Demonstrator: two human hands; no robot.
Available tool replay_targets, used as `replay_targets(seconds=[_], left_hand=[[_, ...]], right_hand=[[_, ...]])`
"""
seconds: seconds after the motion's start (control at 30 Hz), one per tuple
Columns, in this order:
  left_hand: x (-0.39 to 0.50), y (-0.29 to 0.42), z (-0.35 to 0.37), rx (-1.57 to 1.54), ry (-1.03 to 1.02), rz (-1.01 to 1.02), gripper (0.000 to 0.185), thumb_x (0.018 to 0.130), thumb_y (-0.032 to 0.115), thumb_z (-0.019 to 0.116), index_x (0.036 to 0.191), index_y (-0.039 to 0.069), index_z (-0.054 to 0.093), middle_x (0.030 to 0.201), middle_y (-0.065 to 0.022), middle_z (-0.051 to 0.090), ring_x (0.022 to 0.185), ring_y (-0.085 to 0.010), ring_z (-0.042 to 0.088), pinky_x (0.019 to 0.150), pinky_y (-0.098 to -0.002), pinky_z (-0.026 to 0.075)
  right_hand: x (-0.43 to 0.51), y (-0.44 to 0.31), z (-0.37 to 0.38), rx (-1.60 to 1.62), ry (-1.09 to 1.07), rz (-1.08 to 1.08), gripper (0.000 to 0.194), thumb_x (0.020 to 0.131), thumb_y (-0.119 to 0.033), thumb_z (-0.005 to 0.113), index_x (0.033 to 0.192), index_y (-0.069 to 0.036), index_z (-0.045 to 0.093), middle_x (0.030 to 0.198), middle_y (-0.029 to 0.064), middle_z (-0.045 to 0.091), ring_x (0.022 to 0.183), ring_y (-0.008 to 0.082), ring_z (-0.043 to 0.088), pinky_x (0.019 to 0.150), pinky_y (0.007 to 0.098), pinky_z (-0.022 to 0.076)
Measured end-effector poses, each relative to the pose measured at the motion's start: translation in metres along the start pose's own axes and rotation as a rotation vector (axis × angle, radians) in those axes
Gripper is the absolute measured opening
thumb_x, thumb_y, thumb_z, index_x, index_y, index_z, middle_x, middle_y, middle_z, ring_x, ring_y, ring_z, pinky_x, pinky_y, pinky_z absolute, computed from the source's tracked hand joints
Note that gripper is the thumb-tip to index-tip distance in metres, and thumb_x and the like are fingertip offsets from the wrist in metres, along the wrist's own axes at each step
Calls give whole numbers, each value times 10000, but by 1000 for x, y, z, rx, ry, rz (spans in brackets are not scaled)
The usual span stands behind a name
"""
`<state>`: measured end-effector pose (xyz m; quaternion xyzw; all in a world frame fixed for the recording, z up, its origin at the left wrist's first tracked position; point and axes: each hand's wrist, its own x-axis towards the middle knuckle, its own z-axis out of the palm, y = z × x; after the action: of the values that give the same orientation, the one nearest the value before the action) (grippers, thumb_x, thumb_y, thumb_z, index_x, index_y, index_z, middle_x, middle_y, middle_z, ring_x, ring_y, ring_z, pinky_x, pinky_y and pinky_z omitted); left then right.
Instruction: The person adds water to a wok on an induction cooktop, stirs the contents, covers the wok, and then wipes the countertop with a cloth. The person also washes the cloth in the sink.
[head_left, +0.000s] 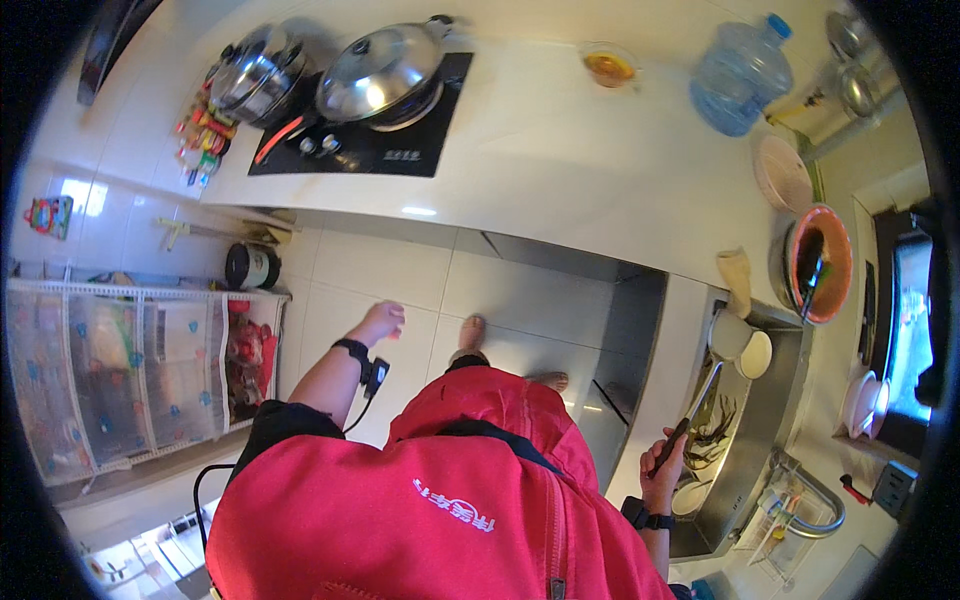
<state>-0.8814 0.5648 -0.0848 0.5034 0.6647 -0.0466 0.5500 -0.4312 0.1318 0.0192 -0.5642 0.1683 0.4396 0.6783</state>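
Note:
My right hand (664, 461) grips the dark handle of a long metal cooking utensil (705, 391), likely a ladle. Its rounded head (729, 335) is over the far end of the steel sink (759, 427), beside a pale bowl (752, 355). Dark green leafy scraps (712, 435) and another pale bowl (690, 497) lie in the sink. Above the floor to the left hangs my left hand (380, 322), fingers curled in, with no object plainly seen in it. A small reddish patch below those fingers is too blurred to name.
A lidded wok (382, 71) and a steel pot (259, 82) are on the black cooktop (405, 154). The counter also bears a glass bowl of amber liquid (607, 69), a blue water jug (739, 79) and an orange basin (840, 255). A curtained shelf (176, 375) stands left.

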Motion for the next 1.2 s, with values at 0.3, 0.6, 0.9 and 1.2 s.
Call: replay_targets(seconds=[0.3, 0.6, 0.9, 1.2], left_hand=[[162, -6, -133, -1002, 204, 162, 423, 850, -1, 587, 1254, 28, 462, 1040, -131, 588, 823, -277, 639, 772, -407, 582], [259, 15, -157, -1504, -140, 265, 429, 753, -163, 406, 1111, 26, 546, 1108, -136, 596, 1009, -282, 593, 927, -424, 518], [211, -38, -128, -1748, -41, 108, 388, 927, 399, 570, 848, 19, 583, 841, -157, 660, 798, -281, 650, 779, -392, 559], [67, -117, -22, -1610, -38, -274, 340, 882, 360, 642, 858, 30, 563, 791, -188, 660, 721, -337, 692, 538, -361, 597]], right_hand=[[-38, 89, 100, -33, 83, -41, 430, 984, -516, 424, 1066, -113, 546, 561, -22, 426, 377, 101, 337, 353, 261, 285], [-117, 182, 167, -5, 195, -22, 425, 968, -530, 444, 1063, -128, 543, 570, -13, 441, 381, 116, 361, 345, 258, 280], [-148, 199, 159, -59, 175, -34, 431, 975, -516, 439, 1079, -114, 552, 577, -20, 405, 388, 97, 326, 364, 249, 280], [-143, 190, 105, -326, 67, 72, 427, 978, -507, 444, 1084, -107, 549, 593, -16, 416, 404, 97, 349, 371, 239, 288]])
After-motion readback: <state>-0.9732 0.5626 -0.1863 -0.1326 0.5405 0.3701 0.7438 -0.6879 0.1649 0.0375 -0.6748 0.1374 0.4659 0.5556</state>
